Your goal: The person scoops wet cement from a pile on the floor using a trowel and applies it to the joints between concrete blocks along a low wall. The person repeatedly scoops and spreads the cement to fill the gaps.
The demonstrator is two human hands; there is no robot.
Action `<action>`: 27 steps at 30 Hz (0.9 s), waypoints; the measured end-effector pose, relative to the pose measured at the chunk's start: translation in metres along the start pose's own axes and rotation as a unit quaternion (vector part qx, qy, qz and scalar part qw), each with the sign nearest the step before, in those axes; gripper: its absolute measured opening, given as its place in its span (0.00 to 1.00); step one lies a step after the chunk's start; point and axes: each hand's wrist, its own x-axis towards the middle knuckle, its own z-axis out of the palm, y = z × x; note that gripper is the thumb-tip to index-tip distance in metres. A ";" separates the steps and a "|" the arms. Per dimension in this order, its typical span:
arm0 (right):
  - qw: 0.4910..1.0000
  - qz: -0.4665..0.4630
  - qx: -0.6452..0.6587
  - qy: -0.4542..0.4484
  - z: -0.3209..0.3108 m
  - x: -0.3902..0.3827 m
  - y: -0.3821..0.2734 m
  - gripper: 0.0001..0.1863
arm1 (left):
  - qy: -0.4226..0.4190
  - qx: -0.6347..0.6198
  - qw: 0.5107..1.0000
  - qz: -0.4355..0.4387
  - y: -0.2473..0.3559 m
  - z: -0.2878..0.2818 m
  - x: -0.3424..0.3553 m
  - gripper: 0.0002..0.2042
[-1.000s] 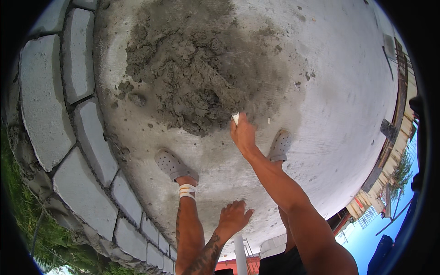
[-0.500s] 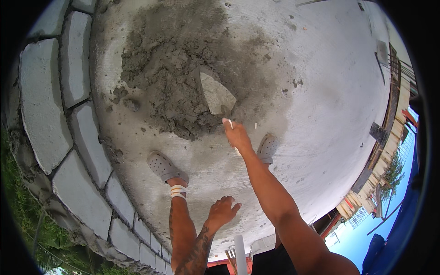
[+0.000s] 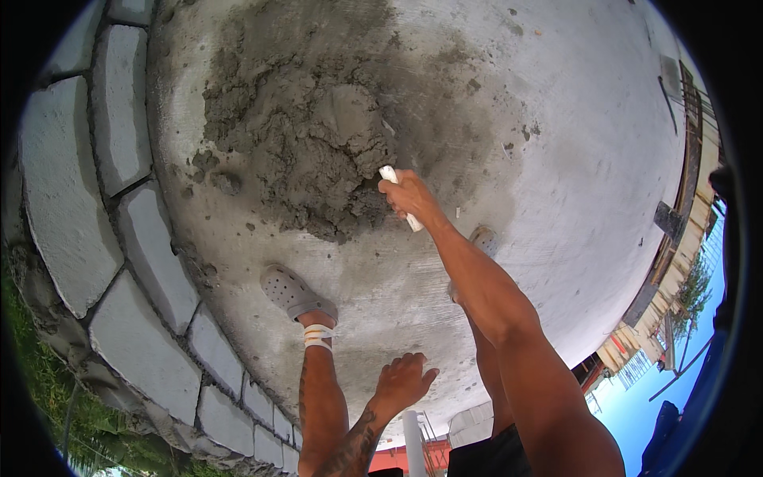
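Observation:
Wrapped round the white handle of a trowel point(image 3: 388, 173) is my right hand point(image 3: 413, 195), at the near right edge of a heap of wet grey mortar point(image 3: 306, 155). The trowel's blade is almost wholly hidden by the mortar, which bulges up above it. My left hand point(image 3: 401, 383) hovers nearer to me over the floor, holding nothing. Its fingers are loosely bent and the thumb stands apart.
A low wall of pale blocks point(image 3: 67, 191) curves along the left. My feet in grey clogs point(image 3: 294, 292) stand on the concrete floor point(image 3: 572, 183). A white pipe point(image 3: 413, 441) shows at the bottom; planks point(image 3: 671, 238) lie at the right edge.
The trowel blade, bare on the heap's right side before, is now sunk under mortar. My right hand has moved slightly away from me and turned, showing more of the handle. My left hand shifted slightly right.

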 end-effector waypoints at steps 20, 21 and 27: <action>0.984 0.122 -0.066 0.108 -0.038 -0.073 0.075 0.16 | 0.023 -0.038 0.999 0.017 -0.001 -0.026 -0.003 0.24; 0.996 0.027 -0.019 0.078 -0.023 -0.034 0.052 0.18 | 0.023 -0.057 0.997 0.038 0.000 -0.024 -0.004 0.23; 0.998 0.022 -0.057 -0.025 -0.025 -0.004 -0.052 0.15 | 0.042 -0.023 0.999 0.013 -0.001 -0.020 -0.001 0.24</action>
